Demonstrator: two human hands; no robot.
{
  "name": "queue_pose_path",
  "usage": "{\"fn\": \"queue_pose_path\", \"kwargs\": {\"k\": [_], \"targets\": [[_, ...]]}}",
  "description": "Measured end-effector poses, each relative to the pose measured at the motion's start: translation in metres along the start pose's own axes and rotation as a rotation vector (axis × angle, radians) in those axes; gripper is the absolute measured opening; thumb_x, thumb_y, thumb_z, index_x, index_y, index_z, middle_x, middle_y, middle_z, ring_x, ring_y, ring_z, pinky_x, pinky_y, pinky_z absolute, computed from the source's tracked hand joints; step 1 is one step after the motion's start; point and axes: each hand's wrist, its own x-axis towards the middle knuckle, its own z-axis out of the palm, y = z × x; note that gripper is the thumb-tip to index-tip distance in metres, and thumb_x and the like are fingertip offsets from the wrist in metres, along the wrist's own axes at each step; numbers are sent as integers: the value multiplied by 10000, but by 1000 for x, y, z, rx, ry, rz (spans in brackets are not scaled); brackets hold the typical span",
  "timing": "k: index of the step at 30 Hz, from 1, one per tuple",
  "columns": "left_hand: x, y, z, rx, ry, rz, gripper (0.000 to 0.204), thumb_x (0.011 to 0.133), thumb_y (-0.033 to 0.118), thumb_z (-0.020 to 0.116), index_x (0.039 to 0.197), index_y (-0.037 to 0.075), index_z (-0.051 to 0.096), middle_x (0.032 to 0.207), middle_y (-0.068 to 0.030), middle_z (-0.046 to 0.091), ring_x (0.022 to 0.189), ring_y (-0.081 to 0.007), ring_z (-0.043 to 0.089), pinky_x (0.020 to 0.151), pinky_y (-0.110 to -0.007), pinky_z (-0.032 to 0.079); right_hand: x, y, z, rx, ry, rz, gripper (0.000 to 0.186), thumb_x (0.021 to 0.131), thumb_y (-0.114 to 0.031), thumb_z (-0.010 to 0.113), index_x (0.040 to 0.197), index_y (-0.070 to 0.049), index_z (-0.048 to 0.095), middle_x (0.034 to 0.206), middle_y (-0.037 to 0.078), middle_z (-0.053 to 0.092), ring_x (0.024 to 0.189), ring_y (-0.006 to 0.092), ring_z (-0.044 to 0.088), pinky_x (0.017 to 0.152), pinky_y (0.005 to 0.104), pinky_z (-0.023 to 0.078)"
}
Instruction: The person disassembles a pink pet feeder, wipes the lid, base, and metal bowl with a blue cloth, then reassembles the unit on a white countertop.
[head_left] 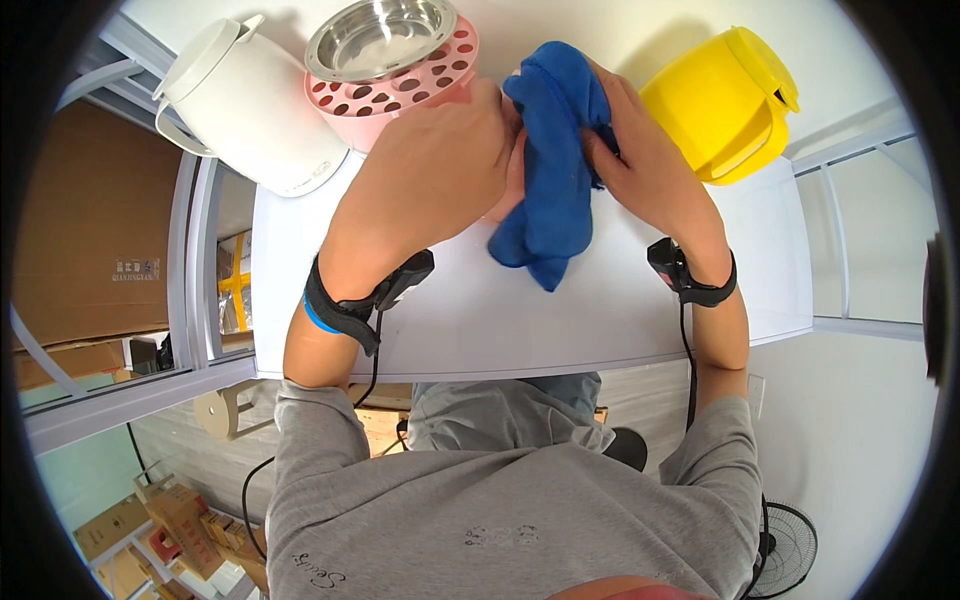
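A blue cloth (pixel 558 170) hangs between my two hands above the far part of the white table (pixel 470 320). My right hand (pixel 645 150) is closed on the cloth's right side, thumb pressed against it. My left hand (pixel 460 150) is curled at the cloth's left edge. Its fingertips are hidden behind the cloth, and what they hold cannot be made out. The cloth's lower end droops in loose points over the tabletop.
Behind my left forearm stand a white kettle (pixel 250 110) and a pink pot-like holder (pixel 440 85) with a hole-studded top, a steel bowl (pixel 380 40) resting on it. A yellow pitcher (pixel 715 105) tilts at the far right. Black cables (pixel 690 370) hang from both wrists.
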Motion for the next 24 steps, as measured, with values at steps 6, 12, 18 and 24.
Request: {"fn": "queue_pose_path", "kwargs": {"k": [6,12,18,24], "targets": [[-1,-7,5,-15,-32,26,624,1136,476,693,1368,-87,558,975,-252,766,964,-481,729,811,-546,567,4,26,1,-131,66,-1,655,1097,4,586,1719,-179,493,1571,224,589,1308,477,692,1120,483,584],[-3,-7,-6,19,-117,6,870,978,524,870,1484,-101,540,989,-224,786,1005,-458,744,837,-523,581,5,11,-5,-15,27,-131,737,1005,19,643,1703,-186,530,1607,219,556,1348,476,656,1135,488,579],[-11,-21,1,-25,5,214,557,763,422,951,967,-48,732,966,-168,718,976,-388,736,842,-446,608,4,-17,-4,-84,-12,-555,774,970,-117,745,1715,-188,548,1742,202,472,1595,497,470,1309,583,421],[-5,-14,-2,-26,-109,32,1102,775,470,1012,1601,-40,490,1046,-223,788,1080,-473,728,887,-516,589,10,-3,10,-38,78,-376,735,1026,-328,837,1695,-248,544,1681,174,530,1491,465,571,1238,552,497]]}}
